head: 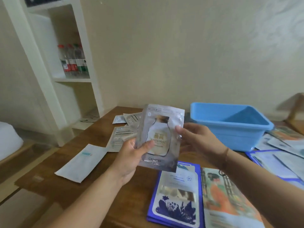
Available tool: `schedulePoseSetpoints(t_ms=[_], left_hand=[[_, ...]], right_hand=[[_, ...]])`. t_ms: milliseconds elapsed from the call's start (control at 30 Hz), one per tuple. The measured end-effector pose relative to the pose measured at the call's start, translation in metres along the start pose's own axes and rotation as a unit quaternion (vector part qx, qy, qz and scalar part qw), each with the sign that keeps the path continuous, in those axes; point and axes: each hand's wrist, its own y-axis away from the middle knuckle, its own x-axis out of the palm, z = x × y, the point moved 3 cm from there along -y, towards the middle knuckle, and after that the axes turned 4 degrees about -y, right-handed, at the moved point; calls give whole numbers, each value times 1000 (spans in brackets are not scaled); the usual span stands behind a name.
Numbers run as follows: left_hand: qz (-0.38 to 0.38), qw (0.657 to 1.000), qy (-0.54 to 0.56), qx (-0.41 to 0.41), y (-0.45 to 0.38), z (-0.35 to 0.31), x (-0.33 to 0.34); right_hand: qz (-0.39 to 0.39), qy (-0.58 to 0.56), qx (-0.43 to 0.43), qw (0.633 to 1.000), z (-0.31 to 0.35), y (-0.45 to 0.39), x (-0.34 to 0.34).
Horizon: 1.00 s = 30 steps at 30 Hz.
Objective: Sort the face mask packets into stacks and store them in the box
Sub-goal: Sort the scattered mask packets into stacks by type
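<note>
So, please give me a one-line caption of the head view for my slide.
Both hands, left and right, hold a silver mask packet above the wooden table, blue box behind.

I see a plain cream wall (164,46) behind a brown wooden worktop (69,162). At the left stands a white shelf unit (49,76) with several bottles (73,60) on one shelf. The light is soft and even.
</note>
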Motion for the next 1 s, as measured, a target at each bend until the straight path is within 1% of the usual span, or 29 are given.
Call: schedulePoseSetpoints(t_ms=[33, 133, 233, 333, 433, 500, 600, 667, 700, 767, 800, 867, 933, 967, 1000], left_hand=[[4, 1000, 5, 1, 0, 0, 8], [18, 1000, 0, 6, -1, 2, 26], [39, 999, -10, -2, -1, 2, 40], [57, 998, 3, -12, -3, 2, 52], [68, 997, -17, -12, -4, 2, 61], [67, 997, -30, -20, -1, 1, 53], [45, 996, -34, -69, 10, -1, 19], [9, 993, -51, -103, 19, 1, -16], [-11, 990, -71, -120, 23, 3, -35], [-45, 980, -115, -154, 33, 9, -69], [-53, 975, -133, -169, 39, 13, -82], [-43, 965, -165, -198, 51, 17, -96], [-18, 955, -209, -210, 58, 21, -100], [-14, 948, -242, -206, 60, 23, -100], [-18, 938, -285, -195, 59, 25, -100]], right_hand=[[9, 8, 0, 1000, -2, 4, -3], [-29, 12, -12, 999, -3, 10, -17], [-37, 13, -6, 999, -2, 19, -31], [-55, 17, -1, 998, -2, 32, -52], [-31, -16, 29, 999, -2, 47, -67], [-14, -24, 47, 998, -4, 53, -69], [7, -23, 50, 998, -10, 55, -53], [40, 32, 54, 997, -18, 48, -28], [59, 87, 49, 993, -22, 43, -14], [79, 237, 5, 968, -28, 32, 14], [82, 315, -30, 945, -30, 28, 26], [124, 441, -85, 885, -34, 27, 49], [195, 551, -102, 805, -43, 30, 69], [221, 589, -106, 770, -48, 32, 77], [236, 608, -108, 750, -52, 33, 83]])
